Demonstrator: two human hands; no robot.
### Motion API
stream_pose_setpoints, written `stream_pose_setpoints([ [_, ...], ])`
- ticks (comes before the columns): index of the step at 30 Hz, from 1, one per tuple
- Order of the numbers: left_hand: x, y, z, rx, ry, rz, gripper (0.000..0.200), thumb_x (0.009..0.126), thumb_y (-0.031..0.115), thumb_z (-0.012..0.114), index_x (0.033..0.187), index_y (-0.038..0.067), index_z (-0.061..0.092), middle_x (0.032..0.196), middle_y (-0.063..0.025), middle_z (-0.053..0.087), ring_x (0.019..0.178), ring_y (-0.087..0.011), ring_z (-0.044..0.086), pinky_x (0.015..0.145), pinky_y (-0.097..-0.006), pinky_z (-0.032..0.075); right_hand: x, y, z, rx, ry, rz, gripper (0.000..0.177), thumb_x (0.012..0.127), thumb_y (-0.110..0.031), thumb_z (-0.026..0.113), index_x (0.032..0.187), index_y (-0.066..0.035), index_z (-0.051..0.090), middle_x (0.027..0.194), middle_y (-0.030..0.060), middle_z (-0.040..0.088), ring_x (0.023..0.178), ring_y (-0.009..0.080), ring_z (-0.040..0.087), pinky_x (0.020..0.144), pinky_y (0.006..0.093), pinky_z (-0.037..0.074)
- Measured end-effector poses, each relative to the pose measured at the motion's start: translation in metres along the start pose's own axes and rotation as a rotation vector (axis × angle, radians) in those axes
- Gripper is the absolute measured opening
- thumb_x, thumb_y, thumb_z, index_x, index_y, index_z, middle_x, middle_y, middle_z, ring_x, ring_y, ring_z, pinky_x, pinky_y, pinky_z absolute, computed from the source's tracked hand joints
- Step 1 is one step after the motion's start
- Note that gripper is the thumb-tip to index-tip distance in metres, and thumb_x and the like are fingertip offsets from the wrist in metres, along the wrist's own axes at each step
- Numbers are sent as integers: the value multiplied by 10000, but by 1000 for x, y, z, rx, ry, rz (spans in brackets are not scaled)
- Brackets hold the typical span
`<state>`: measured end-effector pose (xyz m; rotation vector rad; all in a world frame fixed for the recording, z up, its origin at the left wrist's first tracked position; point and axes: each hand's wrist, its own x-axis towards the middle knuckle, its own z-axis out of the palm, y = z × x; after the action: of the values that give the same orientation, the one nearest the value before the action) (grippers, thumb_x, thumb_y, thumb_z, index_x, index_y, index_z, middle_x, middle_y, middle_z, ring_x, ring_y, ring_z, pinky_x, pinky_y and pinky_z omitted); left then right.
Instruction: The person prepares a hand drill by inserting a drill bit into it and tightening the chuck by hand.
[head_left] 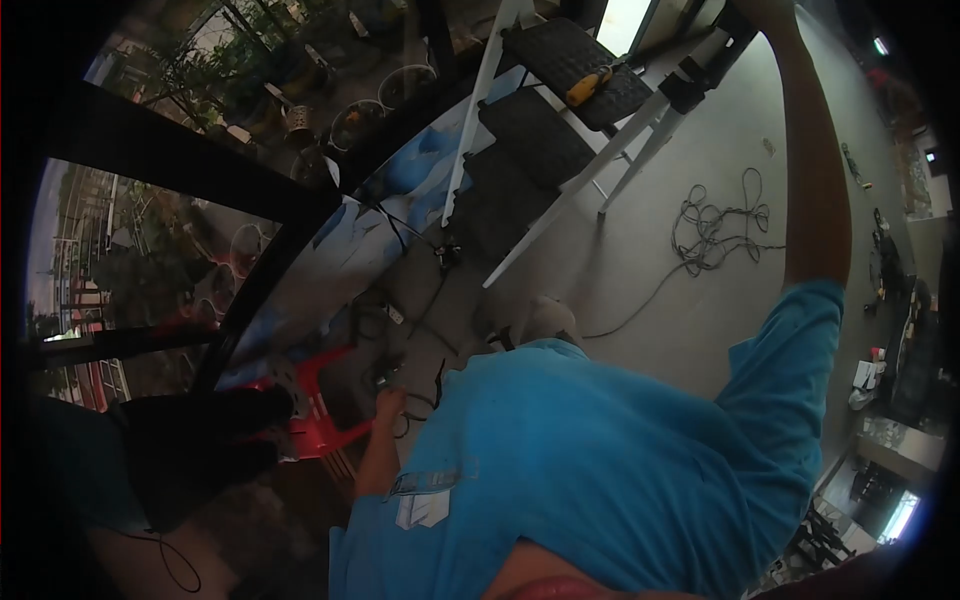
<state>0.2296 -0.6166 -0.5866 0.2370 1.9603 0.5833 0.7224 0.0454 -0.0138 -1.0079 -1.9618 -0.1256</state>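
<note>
Left hand [386,405] sits low at centre-left among cables [436,378], just beside a red stool [320,395] — fingers curled, grip unclear. Right hand [778,14] meets the frame's top edge by the ladder [560,120]; its fingers cannot be told. Open floor [690,110] lies right of the ladder — one loose cord [715,225].
</note>
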Motion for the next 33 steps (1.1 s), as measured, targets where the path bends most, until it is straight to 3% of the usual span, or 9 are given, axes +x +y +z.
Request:
stream_pose_setpoints([
  [4, 7, -39, -53, 396, -32, 78, 225, 820, 230, 635, 853, 8, 634, 643, -51, 574, 536, -138, 541, 478, -286, 414, 32, 0, 16, -235, -30, -107, 393, 697, -135, 639, 1049, 28, 571, 901, 189, 618, 843, 291, 606, 777, 414, 466],
  [6, -11, -17, -54, -32, 26, -206, 174, 823, 180, 629, 886, 18, 631, 660, -49, 580, 543, -133, 545, 482, -275, 421, 25, -20, 10, 64, -137, 120, 460, 672, -146, 654, 1072, 56, 550, 887, 221, 618, 849, 315, 608, 788, 441, 462],
  [10, 6, 33, -38, -220, -73, -97, 180, 812, 141, 646, 921, 1, 619, 696, -55, 596, 568, -134, 559, 487, -274, 434, 42, 63, 65, -613, 133, 2, 661, 665, -224, 690, 1180, 97, 428, 1013, 271, 576, 911, 413, 575, 818, 507, 444],
  [12, 30, 95, -26, -113, -23, -57, 209, 800, 150, 665, 932, -6, 618, 703, -60, 600, 579, -143, 567, 495, -279, 444, 29, 46, 52, -1077, 19, -134, 482, 852, -416, 587, 1233, -126, 540, 1188, 104, 585, 1050, 273, 585, 909, 397, 456],
  [18, 160, 389, -36, -80, 224, 569, 304, 803, 283, 645, 752, -14, 609, 645, -49, 591, 553, -136, 530, 527, -299, 425, 36, 94, 47, -1064, 27, -11, 700, 781, -619, 540, 1293, -144, 487, 1225, 126, 570, 1095, 339, 561, 935, 446, 432],
  [24, 249, 536, -5, -43, 633, 274, 910, 677, 545, 711, 1299, -41, 398, 1302, -301, 424, 1171, -418, 474, 948, -434, 423, 43, 129, 27, -1129, -71, 101, 740, 771, -640, 540, 1336, -170, 450, 1254, 148, 547, 1133, 350, 536, 955, 459, 414],
  [28, 287, 491, 17, -39, 377, 622, 392, 803, 333, 594, 785, -58, 618, 767, -232, 632, 834, -397, 620, 770, -466, 473, 40, 101, 33, -1096, -121, 30, 691, 825, -464, 570, 1384, -113, 363, 1291, 175, 507, 1188, 368, 481, 980, 437, 392],
  [30, 348, 368, 44, 945, 185, 1066, 323, 827, 249, 563, 847, -69, 613, 822, -229, 623, 768, -357, 602, 685, -433, 458, 26, 37, 56, -895, 21, 76, 699, 717, -357, 676, 1246, 16, 410, 1123, 237, 539, 1023, 410, 535, 876, 487, 426],
  [33, 171, 166, 63, 1324, -790, 140, 412, 788, 286, 636, 1078, -7, 628, 1079, -198, 626, 924, -326, 620, 776, -447, 487, 22, 29, 61, -799, 92, 78, 730, 666, -347, 737, 1175, 80, 435, 1016, 266, 558, 925, 428, 566, 811, 510, 448],
])
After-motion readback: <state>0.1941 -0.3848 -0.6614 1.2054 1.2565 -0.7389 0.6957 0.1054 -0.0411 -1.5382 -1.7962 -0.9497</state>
